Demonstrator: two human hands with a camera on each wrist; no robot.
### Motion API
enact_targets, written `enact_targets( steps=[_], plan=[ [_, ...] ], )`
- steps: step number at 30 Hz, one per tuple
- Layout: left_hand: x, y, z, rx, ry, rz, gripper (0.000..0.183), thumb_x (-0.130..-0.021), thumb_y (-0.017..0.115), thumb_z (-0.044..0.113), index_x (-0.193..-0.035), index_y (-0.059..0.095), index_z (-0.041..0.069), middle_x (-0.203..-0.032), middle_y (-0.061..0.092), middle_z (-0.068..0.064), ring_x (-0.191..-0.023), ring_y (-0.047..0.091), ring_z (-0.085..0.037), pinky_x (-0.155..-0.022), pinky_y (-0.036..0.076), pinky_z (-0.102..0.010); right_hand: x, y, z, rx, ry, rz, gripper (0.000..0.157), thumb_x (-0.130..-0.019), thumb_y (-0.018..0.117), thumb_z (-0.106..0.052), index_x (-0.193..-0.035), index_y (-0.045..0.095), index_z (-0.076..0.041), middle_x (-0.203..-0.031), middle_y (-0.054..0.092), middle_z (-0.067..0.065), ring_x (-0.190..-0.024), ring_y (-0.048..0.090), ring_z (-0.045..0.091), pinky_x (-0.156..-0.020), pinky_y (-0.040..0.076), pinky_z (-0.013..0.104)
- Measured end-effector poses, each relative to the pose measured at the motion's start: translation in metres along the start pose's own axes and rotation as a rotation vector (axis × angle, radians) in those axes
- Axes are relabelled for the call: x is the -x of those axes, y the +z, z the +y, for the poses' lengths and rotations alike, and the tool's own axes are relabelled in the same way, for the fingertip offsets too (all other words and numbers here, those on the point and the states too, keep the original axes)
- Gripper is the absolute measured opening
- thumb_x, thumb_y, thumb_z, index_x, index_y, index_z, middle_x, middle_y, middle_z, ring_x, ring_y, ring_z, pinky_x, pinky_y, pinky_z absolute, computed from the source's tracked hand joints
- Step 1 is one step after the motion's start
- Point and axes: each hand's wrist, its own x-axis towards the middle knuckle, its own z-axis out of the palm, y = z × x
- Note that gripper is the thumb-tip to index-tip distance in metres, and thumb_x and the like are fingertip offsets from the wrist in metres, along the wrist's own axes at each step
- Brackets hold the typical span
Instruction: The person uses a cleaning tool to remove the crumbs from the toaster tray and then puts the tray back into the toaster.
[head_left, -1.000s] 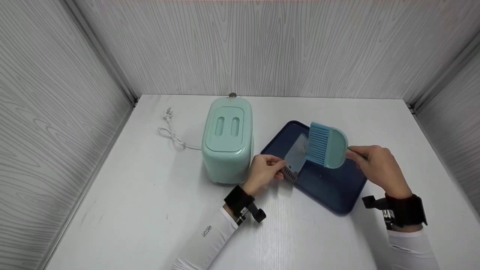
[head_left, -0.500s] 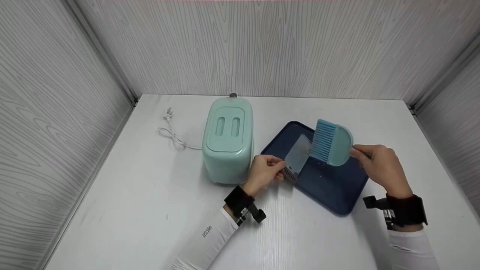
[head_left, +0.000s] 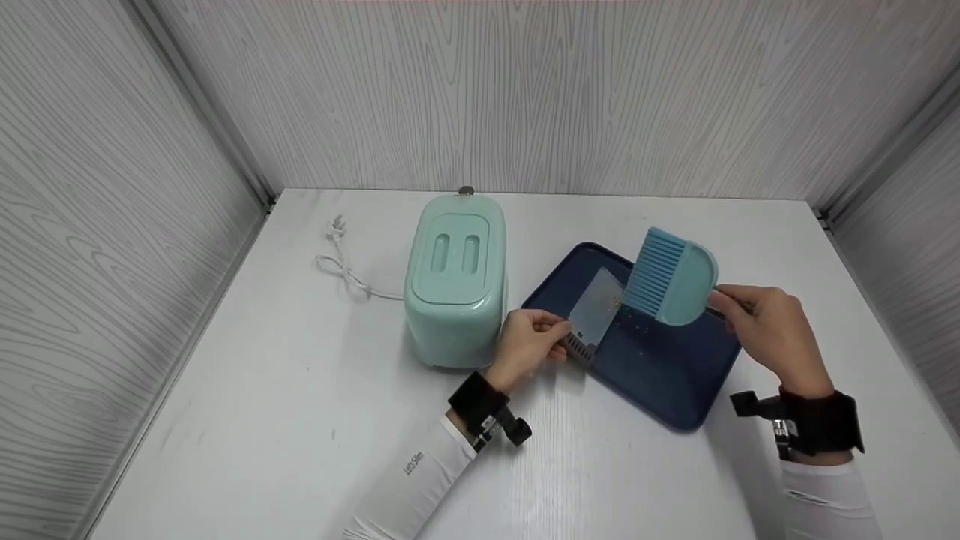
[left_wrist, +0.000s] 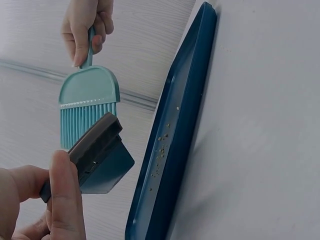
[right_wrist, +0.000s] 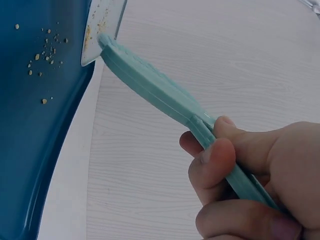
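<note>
Pinched between my left hand's (head_left: pixel 525 345) thumb and fingers is a thin crumb tray (head_left: pixel 595 311) with a dark slotted end, tilted over a navy serving tray (head_left: pixel 660 386). Fine crumbs cling to its plate in the right wrist view. My right hand (head_left: pixel 776 330) grips the handle of a small mint brush (head_left: pixel 688 285), its blue bristles by the crumb tray's far edge. Whether the bristles touch that edge I cannot tell. Several loose crumbs (right_wrist: pixel 47 52) lie on the navy tray below. The crumb tray's underside is mostly hidden in the head view.
Left of the navy tray stands a mint toaster (head_left: pixel 454 262) with its lid on, close beside my left hand. Its white cord (head_left: pixel 349 274) lies loosely on the table to the left. Panelled walls (head_left: pixel 525 97) enclose the white table at the back and sides.
My right hand has drawn the brush to the right and slightly upward, off the crumb tray's plate. More crumbs show on the navy tray. My left hand has kept its place.
</note>
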Motion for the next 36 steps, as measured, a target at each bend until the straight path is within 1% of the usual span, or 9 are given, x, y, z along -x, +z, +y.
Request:
enact_targets(
  steps=[5,8,14,21,28,31,36],
  plan=[
    [0.000,-0.001,0.000,-0.004,0.016,-0.002,0.012,-0.094,0.072,0.000,-0.100,0.073,-0.010,-0.077,0.072,-0.012,-0.052,0.066,-0.012,-0.064,0.066,-0.044,-0.002,0.005,-0.005,-0.034,-0.010,0.011,0.036,-0.106,0.062,-0.032,-0.123,0.075,-0.002,-0.071,0.066,0.007,-0.059,0.053,0.011,-0.049,0.037,0.024],
    [0.000,-0.002,0.000,-0.003,0.021,-0.008,0.012,-0.095,0.072,0.001,-0.100,0.073,-0.010,-0.077,0.072,-0.012,-0.053,0.066,-0.011,-0.063,0.066,-0.042,-0.003,0.009,-0.008,-0.062,-0.028,0.006,0.038,-0.106,0.061,-0.032,-0.123,0.074,-0.001,-0.070,0.066,0.009,-0.056,0.050,0.012,-0.046,0.036,0.024],
    [0.002,-0.004,0.000,0.012,0.032,-0.030,0.014,-0.096,0.070,0.002,-0.103,0.072,-0.010,-0.077,0.071,-0.012,-0.054,0.067,-0.012,-0.060,0.065,-0.035,-0.003,0.018,-0.017,-0.104,-0.056,-0.014,0.036,-0.106,0.061,-0.032,-0.122,0.075,-0.003,-0.067,0.062,0.005,-0.053,0.048,0.012,-0.046,0.037,0.023],
    [0.001,-0.003,0.000,0.005,0.033,-0.023,0.015,-0.095,0.071,0.001,-0.102,0.072,-0.012,-0.076,0.072,-0.014,-0.052,0.066,-0.011,-0.059,0.065,-0.035,-0.002,0.027,-0.023,-0.133,-0.064,-0.040,0.035,-0.106,0.061,-0.031,-0.123,0.075,-0.005,-0.066,0.062,0.011,-0.054,0.048,0.014,-0.050,0.038,0.023],
    [0.000,-0.002,0.000,0.000,0.024,-0.018,0.015,-0.094,0.071,0.001,-0.102,0.071,-0.013,-0.079,0.072,-0.019,-0.052,0.065,-0.011,-0.059,0.065,-0.035,-0.003,0.034,-0.021,-0.123,-0.070,-0.035,0.034,-0.107,0.061,-0.029,-0.124,0.075,-0.003,-0.066,0.061,0.013,-0.053,0.048,0.014,-0.050,0.037,0.023],
    [0.000,-0.002,-0.001,-0.005,0.021,-0.018,0.015,-0.095,0.071,0.001,-0.102,0.071,-0.012,-0.079,0.072,-0.018,-0.052,0.066,-0.011,-0.059,0.065,-0.036,-0.003,0.037,-0.019,-0.108,-0.076,-0.026,0.033,-0.107,0.061,-0.028,-0.124,0.075,-0.003,-0.065,0.061,0.013,-0.052,0.048,0.014,-0.050,0.037,0.023],
    [0.000,0.000,-0.001,-0.010,0.015,-0.013,0.013,-0.094,0.072,0.001,-0.101,0.072,-0.011,-0.076,0.072,-0.013,-0.052,0.066,-0.011,-0.060,0.065,-0.037,-0.004,0.039,-0.017,-0.087,-0.067,-0.021,0.033,-0.107,0.060,-0.025,-0.125,0.074,-0.002,-0.063,0.060,0.009,-0.052,0.048,0.012,-0.049,0.037,0.023]
  ],
)
